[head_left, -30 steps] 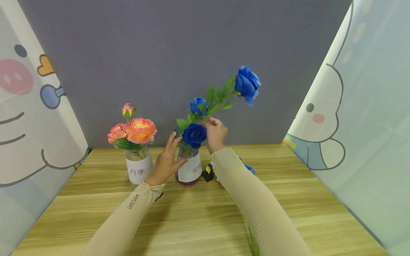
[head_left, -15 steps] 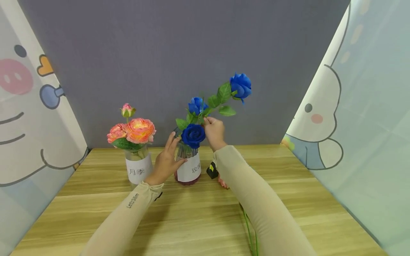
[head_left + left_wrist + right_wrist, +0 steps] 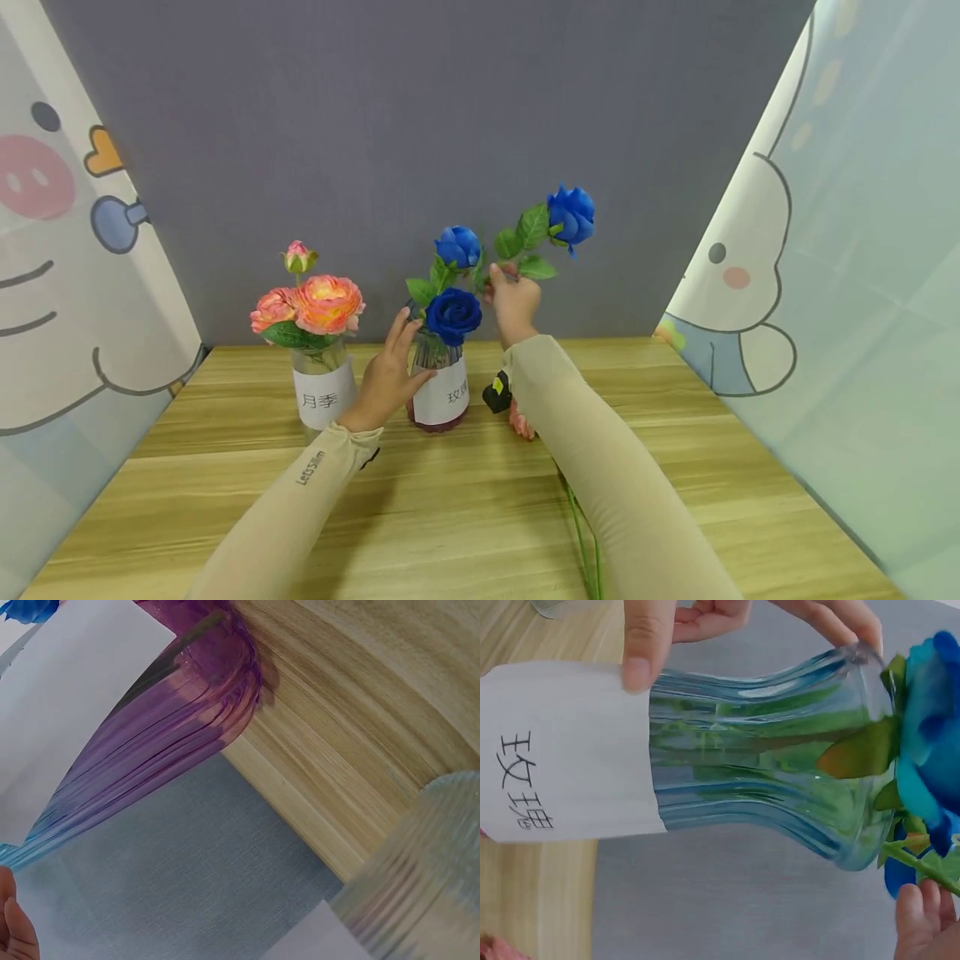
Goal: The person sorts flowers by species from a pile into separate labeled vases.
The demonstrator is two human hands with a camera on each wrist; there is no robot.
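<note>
Stem [image 3: 911, 859] pinched in the right hand [image 3: 515, 300] — its blue rose [image 3: 572, 217] leaning out rightward of the vase [image 3: 435, 357] the left hand [image 3: 387, 371] clasps between thumb and fingers — could snag neighbouring leaves [image 3: 422, 290] and tip it if pushed askew.

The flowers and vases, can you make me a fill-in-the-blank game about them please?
1. The right hand holds a rose with ____ petals.
2. Besides that one, ____ more roses stand in the middle vase, which the left hand touches.
3. In the head view, the other vase, with orange-pink flowers, stands to the ____ of the middle vase.
4. Both paper labels are ____.

Missing words: blue; two; left; white.
</note>
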